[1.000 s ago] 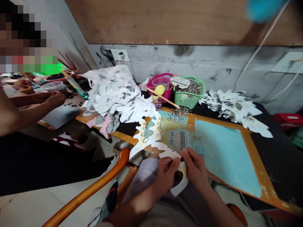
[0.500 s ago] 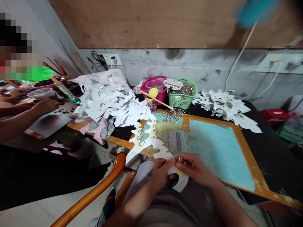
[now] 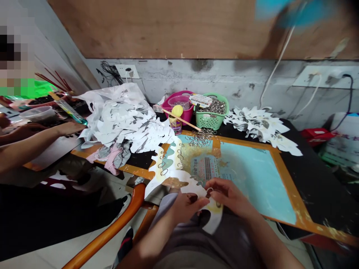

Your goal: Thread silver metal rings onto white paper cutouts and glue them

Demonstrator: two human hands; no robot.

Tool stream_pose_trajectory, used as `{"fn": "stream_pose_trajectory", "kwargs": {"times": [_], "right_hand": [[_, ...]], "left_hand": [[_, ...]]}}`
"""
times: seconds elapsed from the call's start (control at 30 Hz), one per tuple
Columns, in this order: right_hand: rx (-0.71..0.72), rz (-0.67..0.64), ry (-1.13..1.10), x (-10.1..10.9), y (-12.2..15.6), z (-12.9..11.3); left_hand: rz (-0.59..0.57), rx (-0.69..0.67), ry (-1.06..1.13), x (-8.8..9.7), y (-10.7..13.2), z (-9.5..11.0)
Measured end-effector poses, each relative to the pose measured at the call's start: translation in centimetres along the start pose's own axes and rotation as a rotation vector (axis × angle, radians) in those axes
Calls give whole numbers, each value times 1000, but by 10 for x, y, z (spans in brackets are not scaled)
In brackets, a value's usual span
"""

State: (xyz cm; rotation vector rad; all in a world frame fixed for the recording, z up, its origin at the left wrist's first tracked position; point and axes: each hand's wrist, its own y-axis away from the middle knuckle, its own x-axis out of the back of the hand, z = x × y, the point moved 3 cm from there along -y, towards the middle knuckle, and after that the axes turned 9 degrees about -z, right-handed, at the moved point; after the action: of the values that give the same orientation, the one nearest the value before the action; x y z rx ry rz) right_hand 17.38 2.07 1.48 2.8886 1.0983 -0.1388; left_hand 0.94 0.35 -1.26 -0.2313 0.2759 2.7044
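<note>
My left hand (image 3: 187, 207) grips the edge of a white paper cutout (image 3: 193, 188) that lies across my lap and the board's near edge. My right hand (image 3: 230, 196) is just to its right, with the fingertips pinching a small metal split ring (image 3: 209, 191) at the paper's edge. Several more rings (image 3: 165, 162) hang along the same paper's scalloped edge farther left. The fingers hide part of the ring.
A teal and orange painted board (image 3: 252, 175) lies ahead, with loose rings (image 3: 200, 138) at its far edge. Behind stand a green basket of rings (image 3: 211, 120) and a pink basket (image 3: 179, 112). A cutout pile (image 3: 126, 125) is left; a co-worker's hand (image 3: 71, 129) is farther left.
The view has swung, shifting the scene left. The metal ring now sits at the paper's edge in my right fingers, and the co-worker's hand has moved right.
</note>
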Motion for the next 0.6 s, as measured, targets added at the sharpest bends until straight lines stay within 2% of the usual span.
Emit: {"fn": "stream_pose_trajectory", "kwargs": {"times": [0.1,0.27,0.47,0.53,0.6], "right_hand": [[-56,17,138,-2,-6,-14],[-52,125,169,-11,-13,-19],[35,278,-82,-18,-19,0],[47,291,-211,-14,-19,6],[24,243,-320,-9,-18,7]], "left_hand": [[-69,-78,-131,2,-4,11],[-97,-231,-260,4,-6,22],[-100,-370,-641,6,-5,26],[-48,-345,-664,8,-7,23],[-22,-295,-564,9,-7,20]]}}
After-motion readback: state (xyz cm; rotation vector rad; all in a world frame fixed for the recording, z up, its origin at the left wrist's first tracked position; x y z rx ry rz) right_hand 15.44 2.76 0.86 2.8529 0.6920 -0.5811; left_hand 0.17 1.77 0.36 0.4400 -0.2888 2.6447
